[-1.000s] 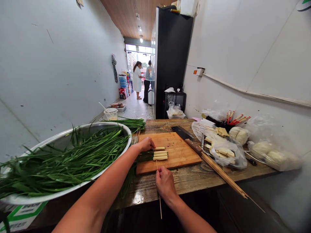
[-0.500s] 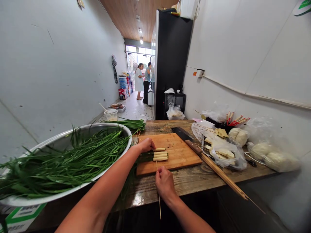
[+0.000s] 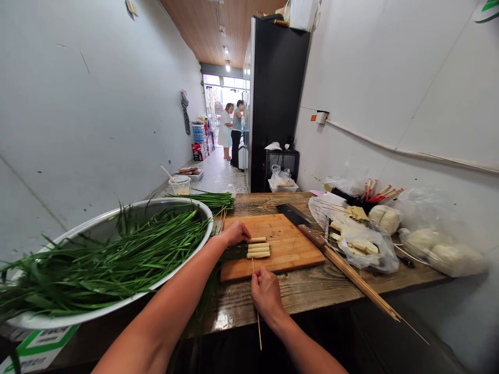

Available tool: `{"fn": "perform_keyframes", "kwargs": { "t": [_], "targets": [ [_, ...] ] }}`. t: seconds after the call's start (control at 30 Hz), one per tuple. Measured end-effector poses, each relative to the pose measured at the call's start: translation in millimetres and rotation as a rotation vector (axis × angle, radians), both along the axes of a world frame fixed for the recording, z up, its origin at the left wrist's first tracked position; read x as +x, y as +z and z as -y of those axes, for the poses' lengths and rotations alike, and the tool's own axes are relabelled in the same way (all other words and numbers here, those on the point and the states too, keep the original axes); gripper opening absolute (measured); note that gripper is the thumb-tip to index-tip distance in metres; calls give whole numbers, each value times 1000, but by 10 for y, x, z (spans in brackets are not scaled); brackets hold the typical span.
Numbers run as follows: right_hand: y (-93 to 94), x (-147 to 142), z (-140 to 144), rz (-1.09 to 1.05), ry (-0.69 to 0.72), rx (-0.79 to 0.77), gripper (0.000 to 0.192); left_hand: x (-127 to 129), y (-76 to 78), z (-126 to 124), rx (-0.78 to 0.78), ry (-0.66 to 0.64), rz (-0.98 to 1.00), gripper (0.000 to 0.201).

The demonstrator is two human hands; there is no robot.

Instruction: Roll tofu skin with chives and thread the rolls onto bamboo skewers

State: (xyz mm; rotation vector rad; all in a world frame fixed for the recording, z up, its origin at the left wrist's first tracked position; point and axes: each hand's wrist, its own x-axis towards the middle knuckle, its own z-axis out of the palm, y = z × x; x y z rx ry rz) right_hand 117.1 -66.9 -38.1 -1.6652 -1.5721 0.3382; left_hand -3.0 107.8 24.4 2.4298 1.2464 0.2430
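Observation:
Several pale yellow rolls (image 3: 259, 248), with greens showing at their ends, lie side by side on a wooden cutting board (image 3: 293, 244). My left hand (image 3: 236, 233) is closed, its fingertips at the left end of the farthest roll (image 3: 257, 240). Between the thumb and fingers of my right hand (image 3: 267, 292) is a thin bamboo skewer (image 3: 259, 332). Its tip points away from me and meets the nearest roll; whether it has gone in I cannot tell. Long green chives (image 3: 234, 252) stretch leftward from the rolls, partly under my left forearm.
A large metal basin (image 3: 206, 228) heaped with chives stands at the left. Right of the board lie a cleaver (image 3: 312, 235), a bundle of skewers (image 3: 356, 278) and a plastic bag of pale sheets (image 3: 360, 244). Two people stand near the far doorway.
Both hands keep almost the same pose at the rolls, and the skewer stays in my right hand. The view has shifted slightly. In the background, the person in white has moved a little to the right.

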Motion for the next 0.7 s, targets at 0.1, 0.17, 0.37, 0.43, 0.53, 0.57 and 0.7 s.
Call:
{"fn": "perform_keyframes", "kwargs": {
  "t": [0.1, 0.17, 0.37, 0.43, 0.53, 0.57, 0.7],
  "targets": [
    [17, 3, -1, 7, 4, -11, 18, 18, -3, -5, -11, 3, -17, 23],
    [23, 7, -7, 10, 11, -29, 18, 28, -5, -16, -20, -4, -26, 23],
    [43, 14, -10, 39, 21, -63, 18, 30, -9, -38, -32, -19, -37, 23],
    [45, 13, 4, 46, 14, -69, 17, 30, -13, -43, -34, -22, -38, 23],
    [30, 12, 29, 59, 9, -78, 17, 31, -24, -52, -35, -22, -39, 23],
    [22, 12, 36, 65, 15, -77, 17, 30, -29, -56, -36, -21, -38, 23],
    [1, 21, 37, 78, 42, -71, 18, 24, -45, -67, -33, -15, -34, 22]
  ]
}}
